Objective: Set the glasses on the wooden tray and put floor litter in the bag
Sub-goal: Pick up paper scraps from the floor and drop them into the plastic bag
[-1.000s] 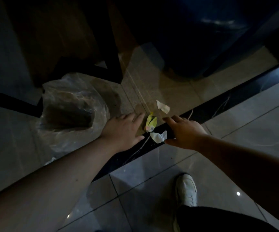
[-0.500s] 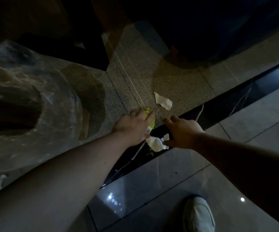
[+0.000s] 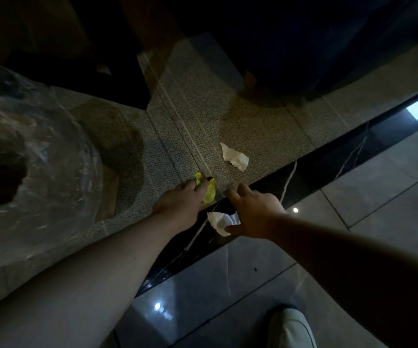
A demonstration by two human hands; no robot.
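Note:
My left hand (image 3: 181,204) is low on the carpet with its fingers closed on a yellow wrapper (image 3: 209,190). Right beside it, my right hand (image 3: 253,213) has its fingers spread and its thumb pressed against a crumpled white tissue (image 3: 219,222) lying on the black floor strip. A second white tissue (image 3: 235,156) lies alone on the carpet farther off. A clear plastic bag (image 3: 52,156) with a wide dark mouth fills the left side. No glasses or wooden tray are in view.
Dark furniture legs (image 3: 117,79) stand on the grey carpet (image 3: 228,109) at the back. A glossy black strip (image 3: 328,162) divides carpet from shiny grey tiles (image 3: 391,177). My white shoe (image 3: 290,327) is at the bottom right.
The view has moved closer to the floor and the bag looms larger at left. My left hand has closed on the yellow wrapper; my right hand has settled against the near tissue.

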